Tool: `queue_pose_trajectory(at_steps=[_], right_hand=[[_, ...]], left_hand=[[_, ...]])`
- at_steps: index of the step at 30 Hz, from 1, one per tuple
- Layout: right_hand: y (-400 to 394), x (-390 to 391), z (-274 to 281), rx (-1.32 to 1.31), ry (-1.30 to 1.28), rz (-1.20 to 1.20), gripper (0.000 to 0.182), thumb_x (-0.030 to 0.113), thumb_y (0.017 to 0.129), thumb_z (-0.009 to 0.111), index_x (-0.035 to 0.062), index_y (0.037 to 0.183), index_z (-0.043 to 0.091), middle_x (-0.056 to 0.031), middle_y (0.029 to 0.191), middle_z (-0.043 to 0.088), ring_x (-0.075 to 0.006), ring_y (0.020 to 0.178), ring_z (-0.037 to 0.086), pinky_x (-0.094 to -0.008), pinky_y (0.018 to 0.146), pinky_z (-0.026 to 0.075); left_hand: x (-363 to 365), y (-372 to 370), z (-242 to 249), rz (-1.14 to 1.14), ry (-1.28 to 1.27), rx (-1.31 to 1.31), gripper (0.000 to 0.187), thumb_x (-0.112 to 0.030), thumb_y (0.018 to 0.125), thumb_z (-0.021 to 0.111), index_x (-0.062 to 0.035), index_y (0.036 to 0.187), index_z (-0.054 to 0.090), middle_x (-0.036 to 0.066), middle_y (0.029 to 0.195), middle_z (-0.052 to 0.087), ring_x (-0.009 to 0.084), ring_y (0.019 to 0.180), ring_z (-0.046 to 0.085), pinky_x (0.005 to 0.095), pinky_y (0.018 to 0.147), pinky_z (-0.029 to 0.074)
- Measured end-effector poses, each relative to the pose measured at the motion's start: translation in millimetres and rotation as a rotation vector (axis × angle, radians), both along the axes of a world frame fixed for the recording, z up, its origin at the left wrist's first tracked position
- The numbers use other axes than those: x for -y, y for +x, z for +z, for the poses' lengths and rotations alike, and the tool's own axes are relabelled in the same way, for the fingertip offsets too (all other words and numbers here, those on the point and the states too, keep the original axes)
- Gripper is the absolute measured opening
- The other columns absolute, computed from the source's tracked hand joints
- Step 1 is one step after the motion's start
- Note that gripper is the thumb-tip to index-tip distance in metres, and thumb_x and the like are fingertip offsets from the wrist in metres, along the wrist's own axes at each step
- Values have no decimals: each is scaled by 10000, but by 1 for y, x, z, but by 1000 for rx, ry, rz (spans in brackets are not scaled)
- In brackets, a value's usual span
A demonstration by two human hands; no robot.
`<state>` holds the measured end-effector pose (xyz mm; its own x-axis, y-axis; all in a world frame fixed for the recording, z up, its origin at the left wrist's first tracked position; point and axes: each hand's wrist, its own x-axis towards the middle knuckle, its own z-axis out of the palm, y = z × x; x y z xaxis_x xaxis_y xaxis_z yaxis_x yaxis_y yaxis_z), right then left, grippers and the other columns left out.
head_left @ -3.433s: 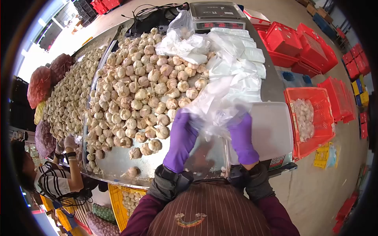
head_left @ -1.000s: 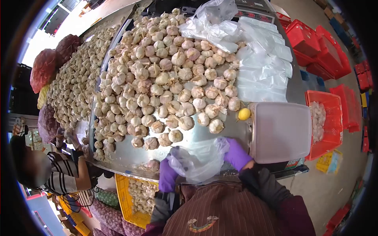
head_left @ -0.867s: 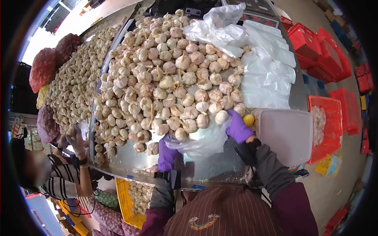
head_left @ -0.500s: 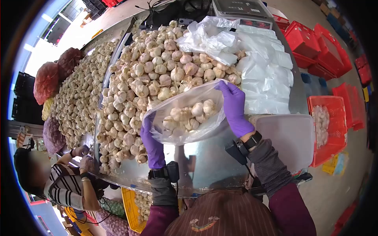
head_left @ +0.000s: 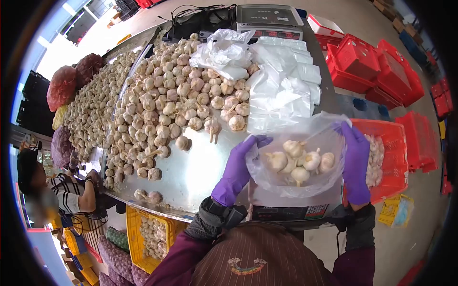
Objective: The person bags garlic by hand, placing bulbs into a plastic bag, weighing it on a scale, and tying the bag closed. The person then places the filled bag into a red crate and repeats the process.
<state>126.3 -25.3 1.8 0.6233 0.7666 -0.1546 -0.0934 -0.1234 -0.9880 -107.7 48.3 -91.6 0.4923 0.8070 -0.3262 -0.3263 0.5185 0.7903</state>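
- Clear plastic bag [head_left: 296, 164] holds several garlic bulbs [head_left: 299, 159] in its bottom; it's up off the steel table [head_left: 200, 174], over the white scale platform at your near right edge, of which only the front label strip [head_left: 288, 212] shows.
- Your left hand [head_left: 237, 170], purple glove, pinches the bag's left rim, fingers curled over the edge near the top.
- Your right hand [head_left: 356, 162], purple glove too, grips the right rim, fingers pointing up along the plastic. The two hands are held apart, so the bag mouth is stretched wide between them.
- Loose garlic pile [head_left: 167, 105] covers the table's left and middle, well apart from the bag; bare metal between.
- Stack of flat empty bags [head_left: 284, 88] just beyond your bag, crumpled ones [head_left: 222, 52] behind that.
- Second scale [head_left: 268, 19] at the far end of the table.
- Red crate [head_left: 389, 157] with garlic just right of your right hand; more red crates [head_left: 377, 62] farther on the floor.
- Yellow crate [head_left: 152, 233] with garlic under the near table edge.
- Another person in a striped sleeve [head_left: 71, 198] at far left, beside mesh sacks [head_left: 62, 88]; hands too small to tell.
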Motion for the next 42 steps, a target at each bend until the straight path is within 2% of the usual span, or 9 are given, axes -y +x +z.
queue_pose_trajectory(at_steps=[4,7,12,14,19,28,32,36,42], right_hand=[[36,27,-23,146,-59,83,246,160,856,513,-24,982,618,-58,923,626,-121,893,558,-246,802,410],[51,35,-32,194,-15,141,245,152,851,512,-26,983,618,-62,914,627,-118,886,554,-243,800,406],[83,36,-30,187,-194,108,202,142,808,591,-21,922,629,-100,820,636,-172,748,606,-266,673,454],[81,30,-30,355,-127,124,207,152,803,603,-26,906,627,-117,806,633,-204,720,612,-277,661,460],[76,20,-39,579,15,187,228,170,794,626,-25,912,620,-157,858,623,-272,749,611,-300,680,470],[184,140,-53,317,-298,-294,320,203,899,460,41,1164,540,-96,1070,570,-179,968,554,-271,831,431],[158,111,-80,631,145,-31,501,370,883,445,54,1271,423,-82,1025,582,-160,947,524,-286,821,424],[135,18,-108,79,-669,70,365,311,814,585,43,1061,585,-99,879,575,-177,765,536,-315,677,451],[189,-2,-141,226,-394,337,188,243,794,618,81,889,604,-26,781,558,-108,652,500,-237,607,400]], left_hand=[[-63,-41,-102,758,592,-874,403,-201,797,592,17,1128,520,153,1073,535,257,963,534,333,809,447],[-100,-45,-120,325,735,-1685,513,-247,701,628,-90,1172,501,216,1083,494,375,1013,497,421,850,426],[-94,7,-30,484,1074,-1114,447,-78,657,685,-72,1084,553,162,996,491,268,909,522,333,773,449],[-48,61,35,207,1134,-580,470,-52,642,710,-72,1079,538,114,925,513,204,852,533,295,744,442],[7,112,33,-768,1137,-837,429,-106,698,698,-67,1086,518,87,973,576,234,923,562,306,795,439],[26,-45,82,476,605,-909,239,-134,828,584,-75,1058,615,71,963,643,160,872,599,286,755,443],[35,17,96,303,544,-882,443,-354,838,530,-54,1164,528,102,1111,581,206,1006,557,353,811,438],[18,87,-3,-71,621,-1235,859,-560,702,643,73,1220,380,202,925,572,208,740,583,308,594,479],[16,75,-10,96,424,-726,261,-170,780,647,52,911,607,37,661,577,93,481,508,209,434,397]])
